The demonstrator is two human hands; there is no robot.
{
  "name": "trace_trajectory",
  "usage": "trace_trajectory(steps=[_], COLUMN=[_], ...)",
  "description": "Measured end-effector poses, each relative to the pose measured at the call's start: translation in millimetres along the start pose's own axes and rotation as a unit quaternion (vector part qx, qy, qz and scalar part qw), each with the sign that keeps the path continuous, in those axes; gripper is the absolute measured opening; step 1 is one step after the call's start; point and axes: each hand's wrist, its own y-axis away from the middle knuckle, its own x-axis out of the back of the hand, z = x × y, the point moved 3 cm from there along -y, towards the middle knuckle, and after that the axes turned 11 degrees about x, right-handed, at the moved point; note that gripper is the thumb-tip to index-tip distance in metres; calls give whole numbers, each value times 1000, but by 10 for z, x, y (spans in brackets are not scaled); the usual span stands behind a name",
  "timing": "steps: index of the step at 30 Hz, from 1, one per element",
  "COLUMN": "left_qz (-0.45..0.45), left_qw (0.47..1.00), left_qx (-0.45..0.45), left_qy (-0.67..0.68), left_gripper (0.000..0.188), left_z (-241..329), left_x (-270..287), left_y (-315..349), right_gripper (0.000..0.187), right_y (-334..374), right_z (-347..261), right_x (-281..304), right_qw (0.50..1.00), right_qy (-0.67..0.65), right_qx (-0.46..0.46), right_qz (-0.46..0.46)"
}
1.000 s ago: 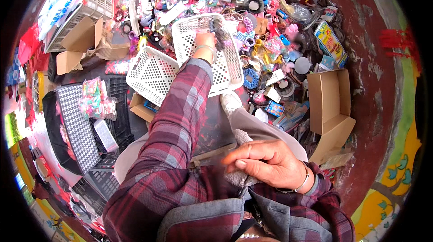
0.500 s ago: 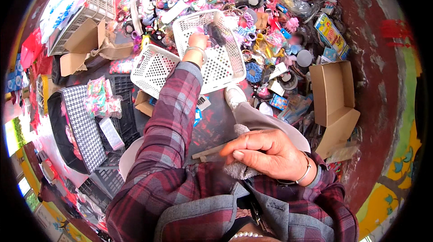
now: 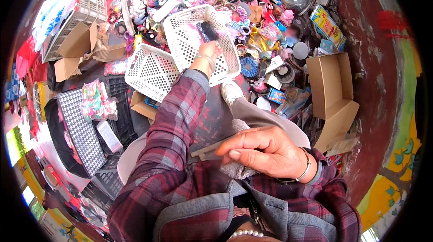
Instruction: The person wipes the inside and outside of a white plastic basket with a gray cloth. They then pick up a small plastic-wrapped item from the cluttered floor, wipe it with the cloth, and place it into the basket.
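Note:
My left hand (image 3: 209, 52) reaches into a white perforated plastic basket (image 3: 235, 61), over its floor, with its fingers partly spread. Just beyond the fingertips lies a black comb-like piece (image 3: 209, 30); I see no clear grip on it. A second white basket (image 3: 143, 68) stands against the first one's left side. Close to my body, my right hand (image 3: 266, 152) is curled over a bunched grey fuzzy cloth (image 3: 238, 170), which sticks out above and below the fingers. Its exact kind is hidden by the hand.
Beyond the baskets spreads a heap of hair ties and small packets (image 3: 270, 34). An open cardboard box (image 3: 331, 84) stands at the right. On the left are a torn carton (image 3: 74, 46), a grey crate (image 3: 92, 5) and a houndstooth-patterned bin (image 3: 79, 127). My shoe (image 3: 231, 91) is near the basket.
My left hand has moved right and nearer to me within the basket, past the comb-like piece's near end. The view has shifted slightly. My right hand keeps its hold on the cloth.

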Motion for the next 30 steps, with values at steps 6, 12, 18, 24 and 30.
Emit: trace_trajectory(steps=[6,12,18,24,30], left_qz=[-52,-86,-113,-130,-155], left_qw=[991,987,986,973,953], left_qx=[-73,-119,-83,-118,-162], left_qy=[95,65,-90,-146,-204], left_gripper=[14,10,14,28,26], left_z=[22,10,215,530,793], left_x=[-69,106,221,516,748], left_y=[-105,-284,399,1364,2297], right_gripper=[18,18,25,18,19], right_y=[28,87,854,1578,1383], right_z=[33,19,-522,459,1977], right_x=[21,69,967,1851,1940], right_qw=[1000,996,845,821,680], right_qy=[-11,-44,155,355,650], right_qx=[-2,-15,191,-4,-308], right_qz=[18,77,474,447,142])
